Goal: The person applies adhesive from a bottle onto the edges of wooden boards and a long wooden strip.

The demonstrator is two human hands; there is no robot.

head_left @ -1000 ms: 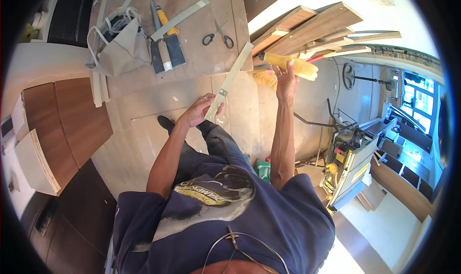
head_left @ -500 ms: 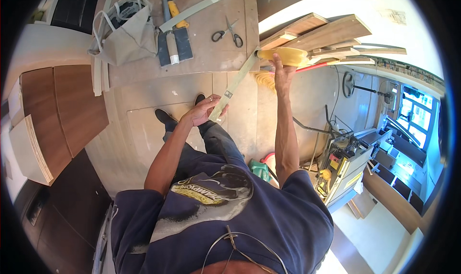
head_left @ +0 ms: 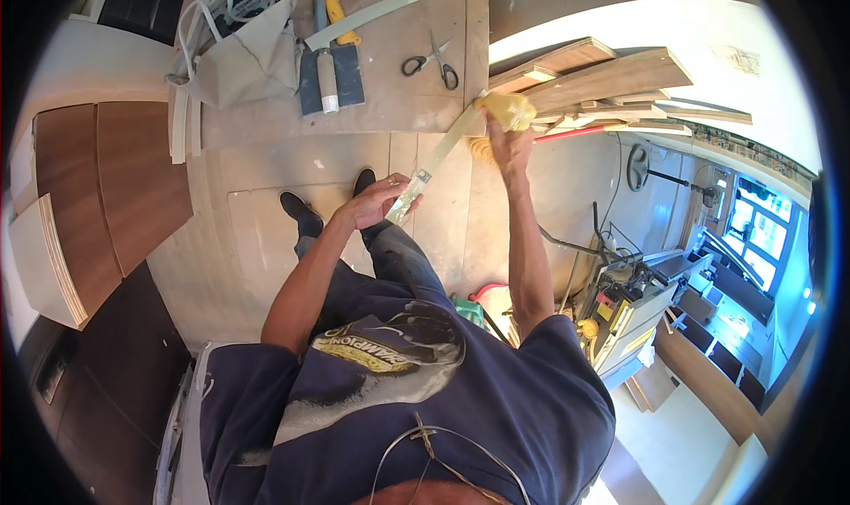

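My left hand [head_left: 376,204] pinches the near end of a long, pale, thin strip [head_left: 450,145]. The strip slants away to the right, up to the table's front right corner. At its far end is a yellow squeeze bottle [head_left: 510,109], gripped from below by my right hand [head_left: 511,146]. The bottle is tipped, and its nozzle end is hard to make out against the strip. A patch of clear, shiny stuff shows on the strip near my left fingers.
On the wooden table [head_left: 381,111] lie black scissors [head_left: 431,62], another pale strip [head_left: 367,16], a yellow-handled tool [head_left: 341,14], a flat trowel [head_left: 328,80] and a canvas bag [head_left: 248,58]. Stacked boards [head_left: 611,71] and a red pole [head_left: 580,133] are at the right.
My right hand has drawn the bottle slightly left and turned it, so it looks shorter. My left hand keeps its hold on the strip. The whole view has shifted a little.
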